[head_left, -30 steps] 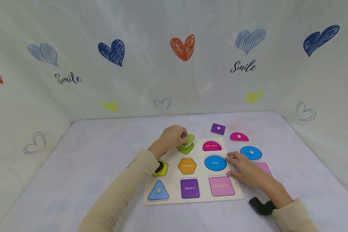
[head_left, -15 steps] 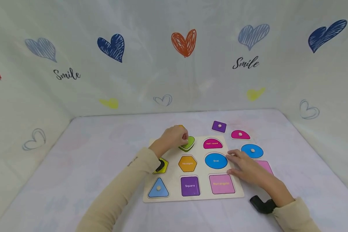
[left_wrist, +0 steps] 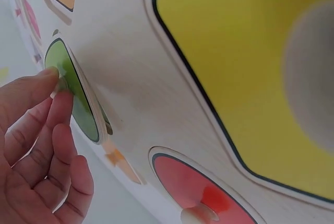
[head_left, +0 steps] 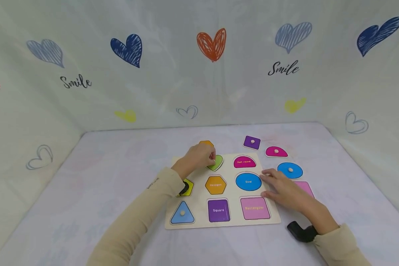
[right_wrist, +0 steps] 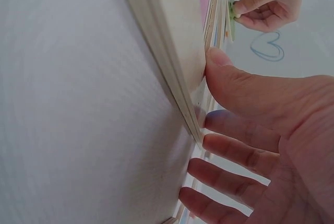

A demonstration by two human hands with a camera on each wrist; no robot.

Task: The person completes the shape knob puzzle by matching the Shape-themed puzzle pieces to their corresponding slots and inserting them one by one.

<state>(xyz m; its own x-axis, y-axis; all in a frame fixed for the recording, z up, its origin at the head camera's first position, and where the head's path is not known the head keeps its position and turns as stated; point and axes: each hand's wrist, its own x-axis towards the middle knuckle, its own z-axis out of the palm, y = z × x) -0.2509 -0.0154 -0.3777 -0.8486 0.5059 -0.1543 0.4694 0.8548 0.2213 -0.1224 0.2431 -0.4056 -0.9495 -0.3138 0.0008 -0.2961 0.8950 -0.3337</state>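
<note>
With thumb and forefinger, my left hand (head_left: pixel 197 157) pinches the knob of a green puzzle piece (left_wrist: pixel 82 106) over the far middle of the wooden shape board (head_left: pixel 235 212). In the left wrist view the piece is slightly tilted, its rim standing a little above the green recess beneath. My right hand (head_left: pixel 282 187) touches the board's right edge with thumb and fingertips, fingers spread and loosely extended. A blue triangle piece (head_left: pixel 182 218), a yellow piece (left_wrist: pixel 209 57) and a red piece (left_wrist: pixel 195 179), all knobbed, lie in the board; the left arm partly hides that side in the head view.
Right of the board lie a purple square piece (head_left: pixel 252 142), a magenta half-round piece (head_left: pixel 275 152), a blue oval piece (head_left: pixel 294 170) and a pink piece (head_left: pixel 304 187), partly covered by my right hand. An orange piece (head_left: pixel 207 143) lies behind my left hand. A printed curtain (head_left: pixel 166 85) surrounds the table.
The green piece, tilted and raised over its recess a second ago, has come down nearly flat onto it, the left hand still pinching its knob. The right hand stays at the board's edge.
</note>
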